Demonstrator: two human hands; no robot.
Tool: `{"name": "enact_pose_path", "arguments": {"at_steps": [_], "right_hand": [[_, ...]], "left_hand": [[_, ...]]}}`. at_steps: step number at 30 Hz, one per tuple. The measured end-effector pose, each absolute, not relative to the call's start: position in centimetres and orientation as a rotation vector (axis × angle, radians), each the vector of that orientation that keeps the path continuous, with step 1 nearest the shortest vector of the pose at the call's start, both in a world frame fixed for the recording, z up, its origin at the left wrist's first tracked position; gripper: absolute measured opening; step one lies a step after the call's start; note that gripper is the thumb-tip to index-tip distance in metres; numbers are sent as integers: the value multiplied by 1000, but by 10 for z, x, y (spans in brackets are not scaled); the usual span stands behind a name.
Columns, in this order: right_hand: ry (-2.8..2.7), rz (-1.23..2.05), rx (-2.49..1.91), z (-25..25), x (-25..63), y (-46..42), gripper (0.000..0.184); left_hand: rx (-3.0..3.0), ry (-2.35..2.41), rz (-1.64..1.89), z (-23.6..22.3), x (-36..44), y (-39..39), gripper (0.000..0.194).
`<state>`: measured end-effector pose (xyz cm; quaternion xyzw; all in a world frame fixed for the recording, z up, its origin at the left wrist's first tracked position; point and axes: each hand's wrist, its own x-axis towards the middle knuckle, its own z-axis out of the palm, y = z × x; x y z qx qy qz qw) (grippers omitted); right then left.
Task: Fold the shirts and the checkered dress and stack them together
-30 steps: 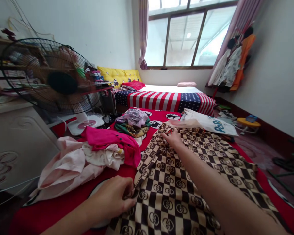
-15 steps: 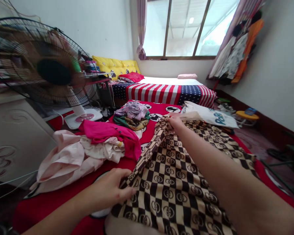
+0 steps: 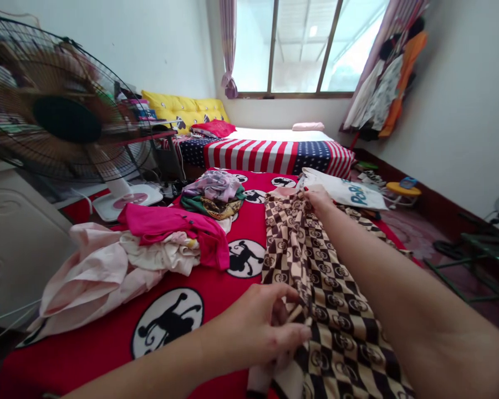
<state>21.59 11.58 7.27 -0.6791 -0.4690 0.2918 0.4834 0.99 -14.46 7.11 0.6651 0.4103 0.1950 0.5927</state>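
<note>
A brown-and-beige checkered garment [image 3: 332,310] with round printed motifs lies on a red sheet, its left side folded inward. My right hand [image 3: 318,198] grips its far end, fingers closed on the cloth. Nearer to me, my left hand [image 3: 266,327] has its fingers curled round the folded edge, a bit of cloth showing between thumb and forefinger. Just beyond the garment, a white bag with blue lettering [image 3: 345,191] lies flat, and a strip of pale pink cloth [image 3: 286,192] shows at the garment's far end.
A pink-and-white heap of clothes [image 3: 166,238] lies on the left of the red sheet [image 3: 208,332], with a smaller pile [image 3: 214,191] behind it. At far left stands a running fan [image 3: 66,119]. Another bed [image 3: 266,155] is under the window; a yellow stool [image 3: 403,191] stands right.
My left hand has moved right with the garment's left edge, folding it inward and baring more red sheet. My right hand still holds the far end. The view has turned slightly right.
</note>
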Motion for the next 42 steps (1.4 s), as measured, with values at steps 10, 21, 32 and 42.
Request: {"name": "enact_pose_path", "arguments": {"at_steps": [10, 21, 32, 42], "right_hand": [[-1637, 414, -1585, 38, 263, 4, 10], [-2387, 497, -1236, 27, 236, -115, 15], [-2193, 431, -1302, 29, 233, -70, 12], [-1638, 243, -1641, 20, 275, 47, 17]], "left_hand": [[1912, 1220, 604, 56, -5, -122, 20], [2024, 1092, 239, 37, -23, -146, 32], [2515, 1196, 672, 59, 38, -47, 33], [2620, 1364, 546, -17, 59, 12, 57]]}}
